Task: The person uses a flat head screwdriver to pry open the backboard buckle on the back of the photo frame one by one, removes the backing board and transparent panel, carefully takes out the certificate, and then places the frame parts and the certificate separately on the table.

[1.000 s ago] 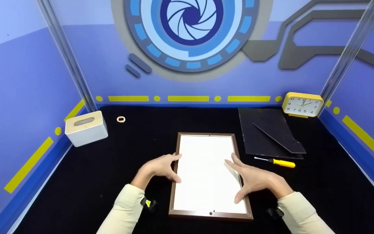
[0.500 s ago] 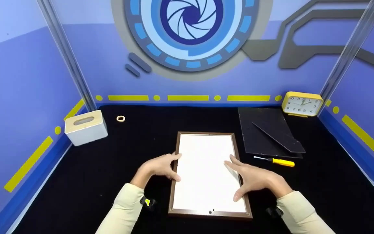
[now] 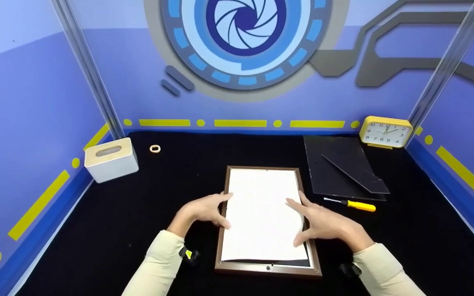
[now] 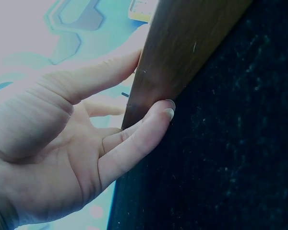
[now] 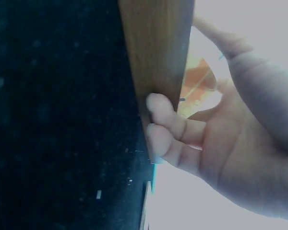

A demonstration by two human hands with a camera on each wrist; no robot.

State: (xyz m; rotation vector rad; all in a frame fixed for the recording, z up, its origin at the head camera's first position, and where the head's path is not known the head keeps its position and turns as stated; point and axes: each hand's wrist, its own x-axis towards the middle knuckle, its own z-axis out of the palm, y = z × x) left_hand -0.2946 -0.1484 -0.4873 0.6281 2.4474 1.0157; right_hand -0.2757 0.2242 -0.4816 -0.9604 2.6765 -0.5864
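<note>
A brown wooden picture frame [image 3: 235, 271] lies flat on the black cloth, with a white sheet of paper [image 3: 263, 218] inside its border. A dark strip shows between the sheet's near edge and the near rim, and the sheet's right edge bows upward. My left hand [image 3: 206, 209] straddles the frame's left side, thumb and forefinger over the paper's edge. In the left wrist view, its other fingertips rest on the wooden outer side. On the right, my right hand [image 3: 327, 222] grips likewise, with two fingertips [image 5: 159, 140] against the wood. Contact under the forefingers is hidden.
To the right lie black boards [image 3: 331, 176], one smaller angled piece on top, and a yellow-handled screwdriver [image 3: 360, 205]. A yellow clock [image 3: 386, 132] stands at the back right. A tissue box [image 3: 111, 162] and a small ring-shaped piece [image 3: 155, 149] are at the back left.
The paper's near edge has shifted away from the near rim, exposing a dark strip. Its right edge now bows up. My right thumb has moved slightly away from me; the frame stays put.
</note>
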